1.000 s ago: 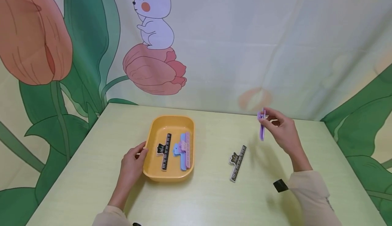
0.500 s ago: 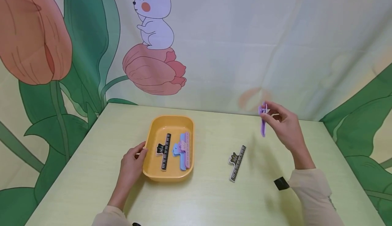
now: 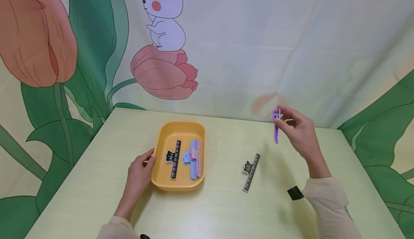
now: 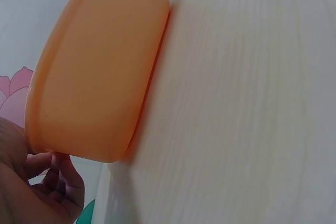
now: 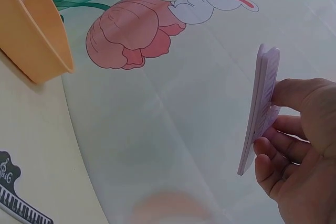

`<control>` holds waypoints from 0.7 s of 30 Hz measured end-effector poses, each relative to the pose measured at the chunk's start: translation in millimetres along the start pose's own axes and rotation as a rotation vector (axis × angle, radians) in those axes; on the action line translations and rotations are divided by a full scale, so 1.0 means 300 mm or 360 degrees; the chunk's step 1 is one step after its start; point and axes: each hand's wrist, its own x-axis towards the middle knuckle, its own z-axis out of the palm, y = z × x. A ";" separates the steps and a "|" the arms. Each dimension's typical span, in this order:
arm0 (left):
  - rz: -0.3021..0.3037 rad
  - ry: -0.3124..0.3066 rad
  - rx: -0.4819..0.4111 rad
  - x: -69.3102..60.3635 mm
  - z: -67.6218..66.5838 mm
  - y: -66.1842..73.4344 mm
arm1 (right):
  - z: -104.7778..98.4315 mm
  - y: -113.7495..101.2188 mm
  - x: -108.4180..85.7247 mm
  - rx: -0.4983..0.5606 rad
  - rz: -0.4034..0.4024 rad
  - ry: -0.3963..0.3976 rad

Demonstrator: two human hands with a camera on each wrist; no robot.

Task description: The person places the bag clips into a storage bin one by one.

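Note:
In the head view, my left hand (image 3: 139,174) pinches the left rim of a yellow plastic tray (image 3: 178,188), which stands on the table. Inside it lie a black piano-key clip (image 3: 175,161), a blue clip (image 3: 193,170) and a pink clip (image 3: 198,161) that partly overlaps the blue one. Above the far right of the table, my right hand (image 3: 300,134) holds a purple clip (image 3: 276,134) between thumb and fingers, edge-on to the head camera. The right wrist view shows the same purple clip (image 5: 258,108) from the side. Another black piano-key clip (image 3: 252,172) lies on the table between the tray and my right hand.
The pale table (image 3: 223,210) ends at the back against a curtain (image 3: 236,52) printed with a rabbit and tulips. A black square piece (image 3: 295,193) shows beside my right sleeve (image 3: 326,199).
My right hand has risen slightly with the purple clip in its fingers. My left hand keeps its hold on the tray, and the other clips lie as before.

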 end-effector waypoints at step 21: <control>-0.0027 -0.0003 -0.0007 -0.002 0.000 0.000 | 0.133 -0.046 0.029 0.0138 -0.0030 -0.0116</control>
